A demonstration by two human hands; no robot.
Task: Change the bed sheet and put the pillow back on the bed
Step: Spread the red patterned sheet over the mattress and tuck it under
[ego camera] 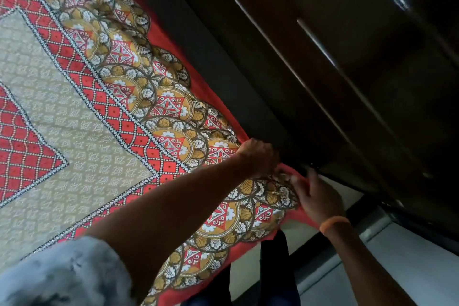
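1. The bed sheet, printed in red, beige and mustard with round floral medallions along its border, lies spread flat over the bed and fills the picture from 9 o'clock round to 6 o'clock.
2. Its corner sits near 4 o'clock from the picture's middle, where both hands meet; the red edge hangs over the side of the bed there.
3. The left hand reaches across the sheet from 7 o'clock, fingers curled down onto the sheet's border at the bed's edge; it appears to grip the cloth, though the fingertips are hidden.
4. The right hand comes in from 5 o'clock, touching the sheet's corner just beside the left hand; its fingers are blurred, so I cannot tell whether they pinch the cloth or only rest on it.
5. An orange wristband circles the right wrist.
6. A grey sleeve covers the left upper arm at 7 o'clock.
7. A dark wooden wardrobe with long metal handles runs from 12 to 4 o'clock, close beside the bed.
8. Pale floor shows at 5 o'clock.
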